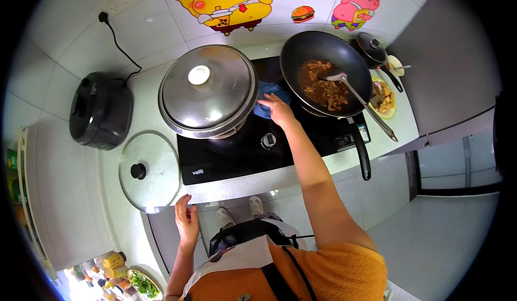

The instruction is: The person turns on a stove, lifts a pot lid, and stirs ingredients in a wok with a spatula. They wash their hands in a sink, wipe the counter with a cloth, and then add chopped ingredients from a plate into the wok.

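Observation:
My right hand (277,108) reaches between two pans and touches a blue cloth (273,92) lying on the black gas hob (242,155); whether its fingers grip the cloth cannot be told. Left of it stands a large metal pot with a domed steel lid (218,99). To the right, a black wok (293,64) holds browned meat pieces in sauce (319,83), and a metal spatula (369,109) rests in it. My left hand (187,220) hangs in front of the counter edge, empty with fingers apart, near a glass lid (157,188) with a black knob.
A black electric cooker (101,111) stands at the left. At the right are a plate of cut food (383,99), a small lidded black pan (369,48) and a bowl (395,64). The wok's handle (360,151) juts over the counter edge. Bottles (114,260) and leafy greens (143,285) sit at lower left.

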{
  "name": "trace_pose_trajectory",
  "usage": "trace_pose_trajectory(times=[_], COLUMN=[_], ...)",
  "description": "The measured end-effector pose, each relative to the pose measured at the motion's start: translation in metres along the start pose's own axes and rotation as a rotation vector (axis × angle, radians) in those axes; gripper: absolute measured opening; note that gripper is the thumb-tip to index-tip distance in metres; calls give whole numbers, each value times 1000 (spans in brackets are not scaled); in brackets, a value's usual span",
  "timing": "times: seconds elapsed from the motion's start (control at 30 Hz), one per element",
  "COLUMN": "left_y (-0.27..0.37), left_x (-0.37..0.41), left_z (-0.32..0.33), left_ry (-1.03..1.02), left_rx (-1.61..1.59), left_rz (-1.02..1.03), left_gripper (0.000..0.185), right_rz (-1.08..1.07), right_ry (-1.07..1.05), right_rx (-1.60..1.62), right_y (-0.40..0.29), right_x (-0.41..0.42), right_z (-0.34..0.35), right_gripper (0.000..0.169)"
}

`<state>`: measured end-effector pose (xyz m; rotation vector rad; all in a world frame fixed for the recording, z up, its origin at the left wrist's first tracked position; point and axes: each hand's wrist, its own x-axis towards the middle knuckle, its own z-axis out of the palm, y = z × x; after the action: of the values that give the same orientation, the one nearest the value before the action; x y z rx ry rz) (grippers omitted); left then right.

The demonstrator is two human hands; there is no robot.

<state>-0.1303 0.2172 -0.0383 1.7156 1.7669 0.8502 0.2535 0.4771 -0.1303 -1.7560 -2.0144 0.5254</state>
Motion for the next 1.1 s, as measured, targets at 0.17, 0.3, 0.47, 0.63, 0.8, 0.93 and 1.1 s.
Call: trace_pose_trajectory(times=[0.17, 0.3, 0.47, 0.63, 0.8, 0.93, 1.1], left_y=[8, 14, 8, -8, -9, -22, -38], left_x=[12, 15, 10, -3, -12, -17, -17], left_z=[14, 20, 20, 13, 0, -15, -37], left_ry=[-41, -79, -112, -113, -120, -110, -65], left_rx=[-72, -89, -106, -121, -130, -148, -139], left_rz=[32, 59, 65, 75, 52, 63, 46], left_gripper=[34, 33, 32, 33, 32, 32, 32], right_rz=[137, 282, 386, 495, 640, 385, 545], right_ry=[-1, 21, 118, 89, 102, 280, 475], right_rx=[57, 52, 23, -214, -378, -210, 670], right_y=[17, 28, 37, 19, -25, -38, -44], right_x=[-53, -87, -125, -164, -178, -202, -192], right_z=[-28, -46, -54, -59, -29, -3, -26], right_gripper=[61, 57, 55, 49, 41, 39, 39])
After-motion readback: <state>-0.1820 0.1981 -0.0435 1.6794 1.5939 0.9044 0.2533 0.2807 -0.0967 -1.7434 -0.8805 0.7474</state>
